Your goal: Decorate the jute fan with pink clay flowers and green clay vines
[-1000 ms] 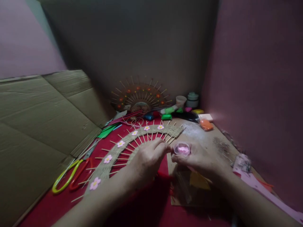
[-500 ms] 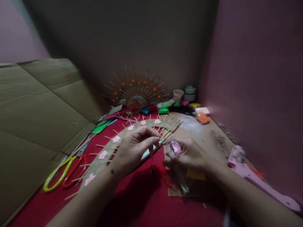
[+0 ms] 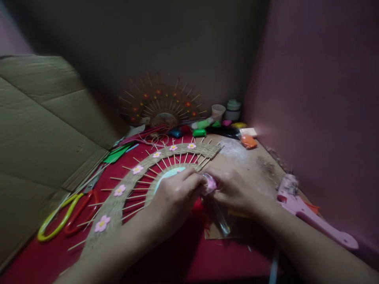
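- Right hand (image 3: 237, 189) pinches the small clear tub of pink bits (image 3: 211, 184), tipped toward the left hand; it sat upright a second ago.
- Left hand (image 3: 174, 195) has come back from the woven arc (image 3: 133, 183) — its fingertips now closed at the tub's mouth, apparently picking out a piece.
- The tub is held just above the cardboard sheet (image 3: 251, 161), beside the arc's inner edge.
- Pink flowers (image 3: 137, 169) dot the arc; scissors (image 3: 63, 217) lie left, a pink glue gun (image 3: 308, 215) right.
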A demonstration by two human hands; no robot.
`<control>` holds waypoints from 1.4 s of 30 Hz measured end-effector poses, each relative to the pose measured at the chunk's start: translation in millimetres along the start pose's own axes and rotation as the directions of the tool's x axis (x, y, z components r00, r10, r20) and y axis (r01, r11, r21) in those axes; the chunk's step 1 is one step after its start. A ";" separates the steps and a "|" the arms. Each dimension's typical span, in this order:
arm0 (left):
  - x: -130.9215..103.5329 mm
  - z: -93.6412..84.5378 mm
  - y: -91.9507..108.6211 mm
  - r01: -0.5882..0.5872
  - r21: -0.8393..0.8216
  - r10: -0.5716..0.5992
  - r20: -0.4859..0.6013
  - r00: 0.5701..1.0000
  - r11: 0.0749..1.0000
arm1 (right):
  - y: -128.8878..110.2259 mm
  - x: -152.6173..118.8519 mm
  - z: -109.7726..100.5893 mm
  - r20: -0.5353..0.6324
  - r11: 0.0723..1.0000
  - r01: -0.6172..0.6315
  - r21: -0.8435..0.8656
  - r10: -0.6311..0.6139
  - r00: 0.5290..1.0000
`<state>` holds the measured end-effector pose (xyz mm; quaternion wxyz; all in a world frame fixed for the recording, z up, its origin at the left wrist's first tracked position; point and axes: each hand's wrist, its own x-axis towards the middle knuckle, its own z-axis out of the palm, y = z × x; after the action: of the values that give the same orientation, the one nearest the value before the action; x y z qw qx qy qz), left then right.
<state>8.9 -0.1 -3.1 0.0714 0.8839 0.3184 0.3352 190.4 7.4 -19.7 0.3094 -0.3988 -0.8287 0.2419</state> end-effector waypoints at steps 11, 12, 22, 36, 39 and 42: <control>-2.2 8.5 8.6 -0.131 0.079 0.127 0.064 0.990 0.988 | 6.1 -0.8 8.5 0.031 1.000 -0.018 0.006 0.017 0.999; -2.8 8.4 9.7 -0.147 0.095 0.140 0.070 0.988 0.985 | 5.6 -1.0 8.0 0.035 1.000 -0.015 0.013 0.015 0.999; -1.5 13.5 10.6 -0.131 0.078 0.132 -0.009 0.991 0.988 | 2.9 -1.3 6.3 0.029 0.999 -0.037 -0.039 0.038 0.999; 12.8 -4.3 -6.3 0.447 -0.894 -0.501 0.396 0.769 -0.021 | 3.9 2.3 0.4 0.019 0.984 -0.160 -0.075 0.162 0.987; 11.8 -3.5 -9.1 0.414 -0.907 -0.519 0.390 0.761 -0.074 | 3.3 3.1 0.4 0.008 0.985 -0.139 -0.103 0.140 0.990; 11.1 -4.9 -10.1 0.425 -0.897 -0.492 0.427 0.759 -0.123 | 3.7 3.4 0.1 0.010 0.983 -0.136 -0.120 0.138 0.990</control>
<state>6.9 14.2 3.3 0.7427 0.4187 0.2958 0.4307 190.6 12.3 -21.1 0.2600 -0.4704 -0.8150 0.2166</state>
